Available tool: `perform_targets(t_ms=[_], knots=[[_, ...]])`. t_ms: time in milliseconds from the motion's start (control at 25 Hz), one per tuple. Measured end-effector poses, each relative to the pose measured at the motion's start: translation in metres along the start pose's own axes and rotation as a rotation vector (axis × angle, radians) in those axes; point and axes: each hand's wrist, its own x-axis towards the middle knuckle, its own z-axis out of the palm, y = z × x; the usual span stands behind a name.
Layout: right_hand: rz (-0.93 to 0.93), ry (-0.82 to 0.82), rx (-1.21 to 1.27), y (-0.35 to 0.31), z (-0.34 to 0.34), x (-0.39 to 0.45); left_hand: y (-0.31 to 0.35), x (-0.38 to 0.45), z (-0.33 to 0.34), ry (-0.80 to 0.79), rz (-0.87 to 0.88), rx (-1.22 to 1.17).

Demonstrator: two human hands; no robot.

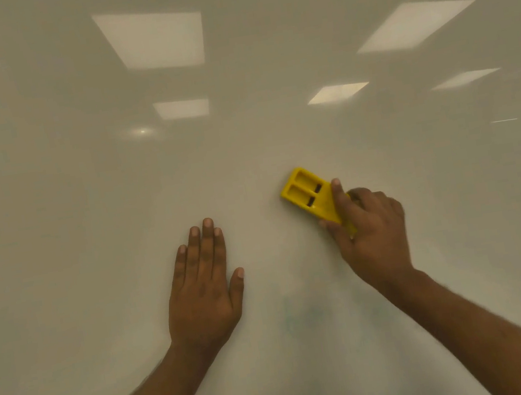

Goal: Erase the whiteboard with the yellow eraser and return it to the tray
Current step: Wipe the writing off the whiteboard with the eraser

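Right hand (370, 231) grips yellow eraser (311, 194) — apparently against whiteboard (82, 190) — right of flat left hand (202, 283).

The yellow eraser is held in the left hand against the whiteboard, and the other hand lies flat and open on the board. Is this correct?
Not quite. The head view shows the yellow eraser gripped by the right hand, not the left. It is pressed against the whiteboard, and the other hand, the left hand, lies flat and open on the board, as you said.

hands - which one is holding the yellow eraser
The right hand: it grips the yellow eraser against the whiteboard, while the left hand lies flat, empty.
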Motion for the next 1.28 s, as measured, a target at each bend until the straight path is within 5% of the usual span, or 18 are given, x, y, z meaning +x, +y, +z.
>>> perform_targets(t_ms=[320,640,960,1280], knots=[[-0.478,-0.204,-0.043,0.01,-0.002,-0.122,0.001,-0.026,0.003,-0.027,0.023,-0.018],[-0.06,-0.052,0.17,-0.003,0.012,-0.062,0.016,-0.057,0.01,-0.017,-0.055,0.005],[-0.556,-0.264,0.014,0.009,0.0,-0.169,0.018,-0.086,0.014,-0.049,-0.023,0.007],[-0.087,-0.086,0.075,-0.006,0.013,-0.092,0.02,-0.103,0.017,-0.047,-0.027,0.003]])
